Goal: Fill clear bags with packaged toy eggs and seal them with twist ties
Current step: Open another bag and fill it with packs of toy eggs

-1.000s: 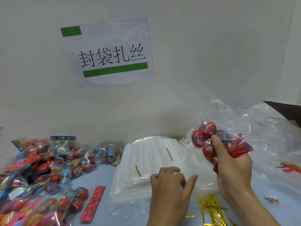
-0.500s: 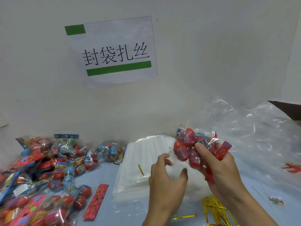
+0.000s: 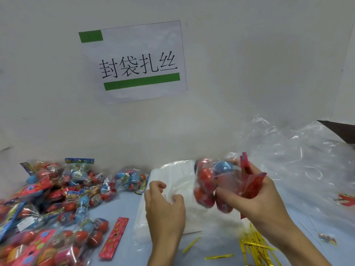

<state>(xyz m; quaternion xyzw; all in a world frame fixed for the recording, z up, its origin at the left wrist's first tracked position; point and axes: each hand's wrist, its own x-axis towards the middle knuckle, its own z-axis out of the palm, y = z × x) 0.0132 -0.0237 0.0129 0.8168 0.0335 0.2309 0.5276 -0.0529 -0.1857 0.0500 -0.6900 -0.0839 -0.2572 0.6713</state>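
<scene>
A pack of toy eggs point(image 3: 209, 186), red and blue shells under crinkled clear film with a red card header, is gripped in the right hand point(image 3: 255, 198) at centre right of the frame, thumb curled beneath and fingers closed on the header. To its left, the left hand point(image 3: 163, 204) is curled, thumb and fingers pinching the thin film of a clear bag point(image 3: 172, 192) above the white stack of flat bags point(image 3: 172, 173); the grip is blurred. Gold twist ties point(image 3: 253, 246), narrow and shiny, are scattered along the lower right edge. A heap of filled egg packs point(image 3: 57, 198) crowds the lower left. A strip of bare blue table point(image 3: 124, 206) is left between heap and stack. Loose crumpled plastic point(image 3: 297, 150) fills the right side.
</scene>
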